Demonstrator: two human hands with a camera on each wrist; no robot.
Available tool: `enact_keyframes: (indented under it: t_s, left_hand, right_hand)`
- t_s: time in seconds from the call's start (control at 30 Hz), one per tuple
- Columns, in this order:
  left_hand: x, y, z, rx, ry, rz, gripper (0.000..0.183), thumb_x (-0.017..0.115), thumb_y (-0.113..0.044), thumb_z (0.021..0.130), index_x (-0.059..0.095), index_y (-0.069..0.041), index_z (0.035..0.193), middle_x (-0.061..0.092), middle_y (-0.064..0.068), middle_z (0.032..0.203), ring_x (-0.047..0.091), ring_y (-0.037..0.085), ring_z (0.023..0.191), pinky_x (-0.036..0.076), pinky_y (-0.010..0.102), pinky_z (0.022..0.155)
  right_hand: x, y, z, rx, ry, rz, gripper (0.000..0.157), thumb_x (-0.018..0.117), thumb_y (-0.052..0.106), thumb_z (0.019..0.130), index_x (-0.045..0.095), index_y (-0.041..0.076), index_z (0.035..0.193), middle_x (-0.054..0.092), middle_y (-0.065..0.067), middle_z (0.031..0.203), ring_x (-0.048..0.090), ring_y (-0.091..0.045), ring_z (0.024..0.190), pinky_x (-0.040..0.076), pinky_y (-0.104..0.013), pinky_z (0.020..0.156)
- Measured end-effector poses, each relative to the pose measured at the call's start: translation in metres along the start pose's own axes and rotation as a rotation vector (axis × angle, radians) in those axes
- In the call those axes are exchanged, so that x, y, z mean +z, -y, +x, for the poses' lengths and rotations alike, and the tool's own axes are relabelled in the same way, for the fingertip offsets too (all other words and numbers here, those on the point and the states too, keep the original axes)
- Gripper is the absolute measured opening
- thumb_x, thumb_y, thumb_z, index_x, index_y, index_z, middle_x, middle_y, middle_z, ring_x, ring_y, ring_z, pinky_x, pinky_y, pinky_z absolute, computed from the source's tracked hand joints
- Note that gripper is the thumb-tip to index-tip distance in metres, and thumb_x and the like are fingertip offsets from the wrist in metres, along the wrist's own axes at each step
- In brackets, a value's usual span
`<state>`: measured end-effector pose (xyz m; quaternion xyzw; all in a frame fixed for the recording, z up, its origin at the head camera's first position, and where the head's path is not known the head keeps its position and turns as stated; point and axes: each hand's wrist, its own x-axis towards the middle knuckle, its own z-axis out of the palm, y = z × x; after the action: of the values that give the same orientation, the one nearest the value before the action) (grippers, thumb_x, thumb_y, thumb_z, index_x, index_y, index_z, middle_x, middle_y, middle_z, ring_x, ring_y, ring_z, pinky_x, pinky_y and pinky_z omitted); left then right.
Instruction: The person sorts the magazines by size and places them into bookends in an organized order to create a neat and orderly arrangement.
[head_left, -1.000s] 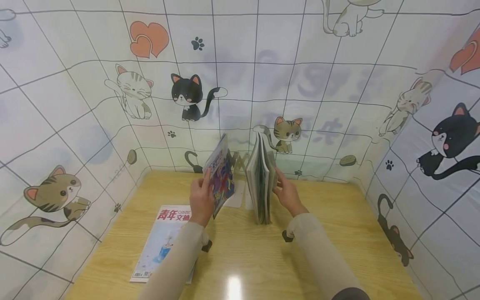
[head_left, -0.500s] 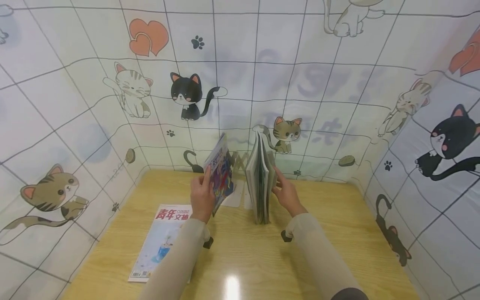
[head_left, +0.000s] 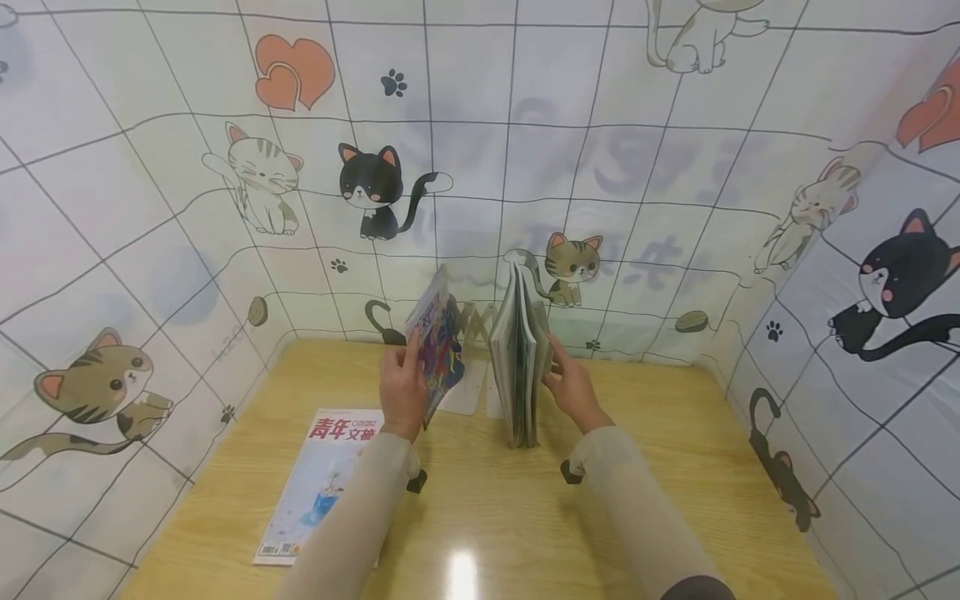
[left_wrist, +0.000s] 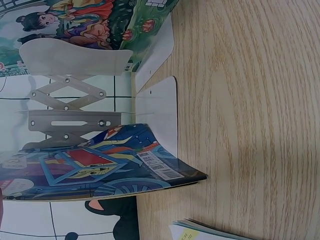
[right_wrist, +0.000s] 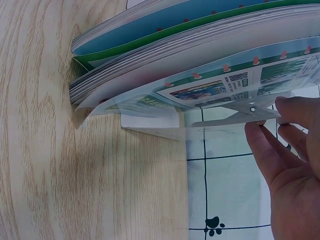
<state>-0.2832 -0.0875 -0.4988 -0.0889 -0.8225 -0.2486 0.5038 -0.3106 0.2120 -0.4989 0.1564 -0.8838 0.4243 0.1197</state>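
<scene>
My left hand [head_left: 402,387] grips a magazine [head_left: 441,346] with a colourful illustrated cover, upright and slightly tilted, left of a metal expanding bookend [head_left: 474,321]. In the left wrist view the magazine [left_wrist: 100,172] stands beside the bookend's crossed slats [left_wrist: 67,92], its barcode corner pointing out over the table. Several magazines [head_left: 513,358] stand on the bookend's right side, their pages slightly fanned. My right hand [head_left: 573,392] is behind them; in the right wrist view its thumb and fingers pinch the bookend's end plate [right_wrist: 235,120].
Another magazine [head_left: 322,492], with a pale blue cover and red lettering, lies flat at the left of the wooden table [head_left: 510,517], partly under my left forearm. A cloth wall [head_left: 480,167] with cartoon cats closes in the back and sides.
The magazine in my left hand has shifted slightly left, and its top leans a little more to the left. My right hand and the standing magazines stay nearly still.
</scene>
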Motion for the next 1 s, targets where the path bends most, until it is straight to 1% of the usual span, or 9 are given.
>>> enact_keyframes:
  t_s: [0.13, 0.27, 0.47, 0.67, 0.87, 1.0]
  left_hand:
    - [0.001, 0.001, -0.001, 0.000, 0.001, -0.004, 0.057, 0.062, 0.006, 0.087, 0.052, -0.010, 0.140, 0.050, 0.017, 0.095, 0.048, 0.030, 0.080, 0.048, 0.042, 0.063]
    - [0.000, 0.001, -0.002, -0.004, 0.011, -0.012, 0.057, 0.061, 0.006, 0.088, 0.051, -0.010, 0.142, 0.050, 0.017, 0.096, 0.048, 0.031, 0.082, 0.048, 0.042, 0.064]
    - [0.000, 0.000, -0.002, -0.010, 0.009, -0.028, 0.057, 0.059, 0.007, 0.088, 0.051, -0.011, 0.142, 0.049, 0.018, 0.096, 0.048, 0.030, 0.082, 0.048, 0.043, 0.065]
    - [0.000, 0.000, -0.006, 0.003, 0.016, -0.027, 0.058, 0.058, 0.009, 0.087, 0.049, -0.009, 0.141, 0.051, 0.021, 0.096, 0.051, 0.033, 0.081, 0.049, 0.045, 0.068]
    - [0.000, 0.002, -0.011, 0.003, 0.029, -0.038, 0.058, 0.058, 0.007, 0.087, 0.050, -0.011, 0.141, 0.052, 0.019, 0.097, 0.052, 0.031, 0.082, 0.050, 0.043, 0.071]
    - [-0.002, 0.006, -0.014, 0.030, 0.027, -0.054, 0.054, 0.059, 0.007, 0.087, 0.054, -0.009, 0.138, 0.054, 0.019, 0.099, 0.053, 0.030, 0.085, 0.050, 0.042, 0.073]
  right_hand:
    - [0.001, 0.000, 0.000, 0.013, 0.008, 0.007, 0.081, 0.066, -0.003, 0.089, 0.028, 0.030, 0.154, 0.054, -0.023, 0.135, 0.059, -0.043, 0.111, 0.050, -0.053, 0.087]
    - [0.001, -0.001, 0.000, 0.017, 0.008, 0.007, 0.081, 0.066, -0.003, 0.090, 0.028, 0.030, 0.154, 0.054, -0.022, 0.135, 0.059, -0.042, 0.111, 0.050, -0.052, 0.087]
    - [0.002, -0.001, 0.000, 0.026, 0.006, -0.006, 0.083, 0.065, -0.003, 0.090, 0.026, 0.031, 0.154, 0.054, -0.022, 0.135, 0.060, -0.041, 0.111, 0.050, -0.053, 0.088]
    - [0.001, -0.002, 0.001, 0.035, 0.005, -0.008, 0.082, 0.066, -0.001, 0.090, 0.027, 0.034, 0.154, 0.054, -0.020, 0.135, 0.060, -0.039, 0.112, 0.049, -0.052, 0.089]
    - [0.001, -0.002, 0.000, 0.026, 0.011, -0.008, 0.082, 0.066, 0.000, 0.091, 0.027, 0.035, 0.153, 0.054, -0.019, 0.136, 0.060, -0.038, 0.112, 0.050, -0.051, 0.088]
    - [0.001, -0.001, -0.001, 0.008, 0.011, 0.004, 0.081, 0.066, 0.000, 0.091, 0.026, 0.032, 0.154, 0.054, -0.020, 0.136, 0.060, -0.039, 0.112, 0.050, -0.051, 0.088]
